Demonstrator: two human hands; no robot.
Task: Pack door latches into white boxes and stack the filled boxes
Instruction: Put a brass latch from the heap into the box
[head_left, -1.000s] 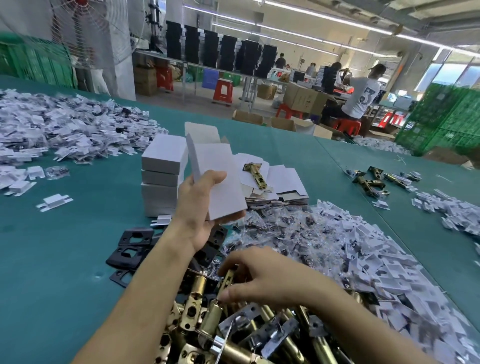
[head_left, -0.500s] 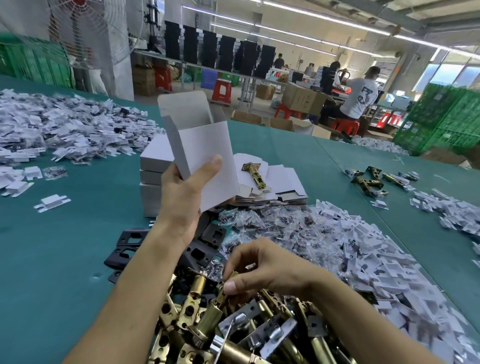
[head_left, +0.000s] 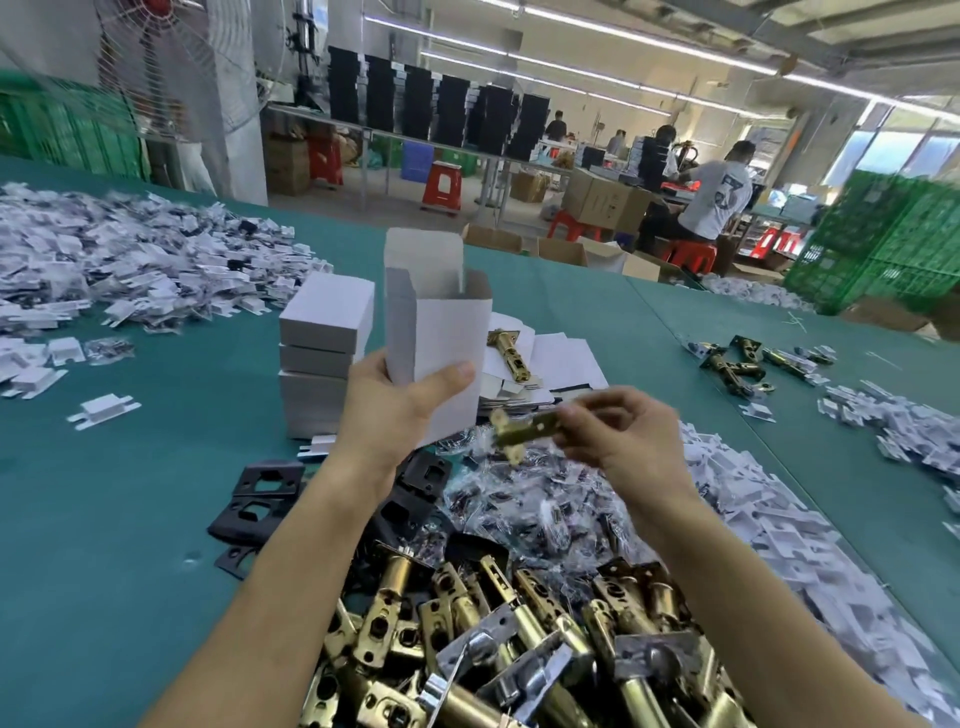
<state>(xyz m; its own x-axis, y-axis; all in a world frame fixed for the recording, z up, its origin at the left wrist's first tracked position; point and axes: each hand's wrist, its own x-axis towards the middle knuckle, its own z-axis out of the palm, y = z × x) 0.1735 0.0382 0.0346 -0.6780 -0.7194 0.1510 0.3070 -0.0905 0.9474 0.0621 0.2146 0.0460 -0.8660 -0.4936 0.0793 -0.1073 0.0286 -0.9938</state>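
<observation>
hands: left hand (head_left: 395, 410) grips the open white box (head_left: 441, 332) low on its body, thumb across the near face; right hand (head_left: 618, 436) pinches a brass latch (head_left: 524, 428) by one end in its fingertips.
latch: in the air just right of the box and below its mouth, lying roughly level, far end toward the box; blurred, so finer detail is unreadable.
box: upright, mouth up, top flap standing at the far side, side flaps open.
risk, entry: the latch is lower than the mouth and crosswise to it; fed in without being lifted and tipped end-down, it could catch a flap or the rim and crumple the thin card.
risk, grip: a light pinch at one end of a heavy part could let it swing or slip into the latch pile (head_left: 519, 639) below the box.
risk, bottom: the palm hides the box's base, so i cannot tell if it is closed; a dropped latch might push through.
left pose: forearm rises from the lower left, wrist straight, box held off the table (head_left: 104, 519).
right pose: forearm comes from the lower right, wrist bent toward the box, fingers curled.
stack (head_left: 322, 353): closed boxes just left of the box.
flat blanks (head_left: 561, 358): behind and right of the box.
</observation>
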